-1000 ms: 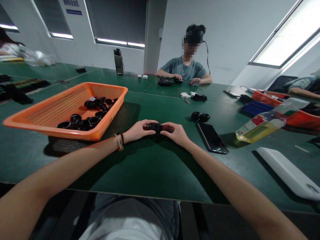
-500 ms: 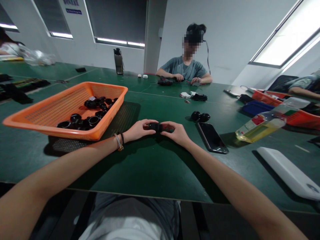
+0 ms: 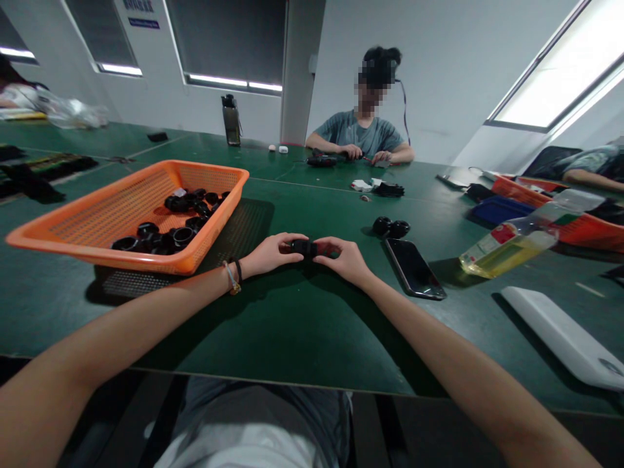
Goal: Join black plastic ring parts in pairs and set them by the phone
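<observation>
Between my two hands is a small black cylindrical part [image 3: 304, 248], held just above or on the green table [image 3: 292, 331]; which of the two I cannot tell. My left hand [image 3: 274, 252] pinches its left end between thumb and fingers. At the other end, my right hand [image 3: 344, 259] is closed on it in the same way, hiding that end. To the left, an orange perforated basket [image 3: 195, 255] contains several black ring-like parts [image 3: 183, 236]. Two round black parts [image 3: 390, 227] lie close together beyond my right hand.
Right of my hands lie a phone [image 3: 414, 268], a tilted clear bottle of yellow liquid [image 3: 511, 246] and a white slab-like device [image 3: 560, 335]. Across the table sits a person [image 3: 366, 133] with a dark tool [image 3: 322, 159]. A dark bottle [image 3: 231, 120] stands at the back.
</observation>
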The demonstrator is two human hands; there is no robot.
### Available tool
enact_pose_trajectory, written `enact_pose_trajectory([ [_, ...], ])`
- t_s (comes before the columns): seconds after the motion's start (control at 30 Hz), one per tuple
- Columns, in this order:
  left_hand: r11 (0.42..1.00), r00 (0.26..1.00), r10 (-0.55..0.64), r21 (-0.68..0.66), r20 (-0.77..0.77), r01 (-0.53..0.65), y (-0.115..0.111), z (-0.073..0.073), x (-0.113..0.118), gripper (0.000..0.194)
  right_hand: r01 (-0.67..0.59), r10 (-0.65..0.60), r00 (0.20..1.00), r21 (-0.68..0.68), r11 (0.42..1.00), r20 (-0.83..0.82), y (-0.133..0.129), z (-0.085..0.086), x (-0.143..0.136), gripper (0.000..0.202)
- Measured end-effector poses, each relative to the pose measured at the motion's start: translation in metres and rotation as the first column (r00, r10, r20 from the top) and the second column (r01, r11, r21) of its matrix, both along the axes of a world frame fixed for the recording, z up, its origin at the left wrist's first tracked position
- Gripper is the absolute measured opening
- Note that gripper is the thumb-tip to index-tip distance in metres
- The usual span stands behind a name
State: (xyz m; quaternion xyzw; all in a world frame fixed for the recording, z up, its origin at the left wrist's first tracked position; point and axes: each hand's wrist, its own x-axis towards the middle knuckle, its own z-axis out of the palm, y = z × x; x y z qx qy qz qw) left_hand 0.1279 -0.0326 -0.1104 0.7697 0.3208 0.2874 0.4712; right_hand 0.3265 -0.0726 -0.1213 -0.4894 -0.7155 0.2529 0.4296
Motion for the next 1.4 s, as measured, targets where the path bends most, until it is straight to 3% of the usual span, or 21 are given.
enact_pose_trajectory([
  [0.97, 1.000, 1.000, 0.000, 0.009, 0.013, 0.000, 0.0014, -0.0024, -0.0001, 0.047, -0.016, 0.016, 0.999, -0.015, 1.000, 0.033, -0.0003, -0.0001, 0.0016, 0.028],
  [1.23, 1.000, 1.000, -0.006, 0.004, 0.012, 0.006, 0.0017, -0.0025, -0.0005, 0.047, -0.010, 0.004, 0.995, 0.061, 0.998, 0.095, -0.0004, 0.0023, 0.0028, 0.025],
  [1.4, 1.000, 1.000, -0.010, 0.008, 0.006, 0.010, 0.0017, -0.0016, -0.0011, 0.046, -0.015, 0.015, 1.000, 0.021, 1.000, 0.011, -0.0002, -0.0001, 0.0015, 0.031],
])
